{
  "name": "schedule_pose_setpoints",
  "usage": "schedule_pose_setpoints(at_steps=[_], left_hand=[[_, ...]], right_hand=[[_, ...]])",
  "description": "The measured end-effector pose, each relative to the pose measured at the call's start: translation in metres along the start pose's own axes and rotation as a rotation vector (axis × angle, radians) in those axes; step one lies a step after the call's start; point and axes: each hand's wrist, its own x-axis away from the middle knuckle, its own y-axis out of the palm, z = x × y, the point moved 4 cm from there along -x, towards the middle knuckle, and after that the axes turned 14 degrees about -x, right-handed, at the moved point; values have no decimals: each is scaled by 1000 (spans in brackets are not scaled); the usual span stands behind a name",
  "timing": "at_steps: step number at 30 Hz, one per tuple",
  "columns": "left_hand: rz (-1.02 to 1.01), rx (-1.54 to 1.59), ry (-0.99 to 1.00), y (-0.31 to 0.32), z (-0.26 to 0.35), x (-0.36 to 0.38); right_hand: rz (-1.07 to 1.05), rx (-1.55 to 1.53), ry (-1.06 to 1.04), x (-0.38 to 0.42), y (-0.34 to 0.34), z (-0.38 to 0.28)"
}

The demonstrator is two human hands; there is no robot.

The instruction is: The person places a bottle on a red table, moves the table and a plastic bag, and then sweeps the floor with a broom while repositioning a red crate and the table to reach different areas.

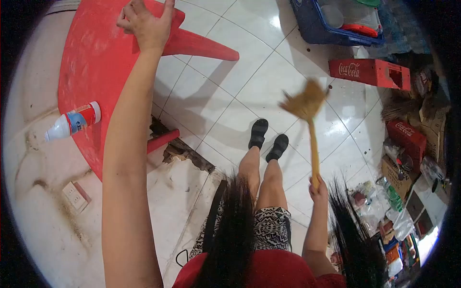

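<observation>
My right hand [318, 188] is closed round the yellow handle of a broom [313, 144]. Its tan, fanned bristle head points away from me over the tiles and is slightly blurred. My left arm stretches forward across a red plastic table [86, 53]. Over the table's far part, near its edge, is my left hand [146, 26], fingers loosely bent and thumb spread apart. A white bottle [74, 121] with a red and blue label lies on its side at the table's left edge.
Red table legs [206, 45] reach out over the white tiled floor [216, 86]. Dark specks lie on the tiles at right. A red Coca-Cola crate [367, 72], a blue bin [331, 36] and piled bottles, bags and boxes line the right side. A wall socket [74, 197] is at left.
</observation>
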Motion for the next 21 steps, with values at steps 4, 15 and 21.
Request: schedule_pose_setpoints(at_steps=[4, 15, 21], left_hand=[[-4, -30, -10, 9, -8, 0], [13, 39, 5, 20, -22, -3], [-33, -199, -33, 17, -13, 1]], right_hand=[[171, 784, -458, -38, -169, -45], [-263, 465, -423, 108, 156, -5], [-650, 459, -326, 7, 417, 0]])
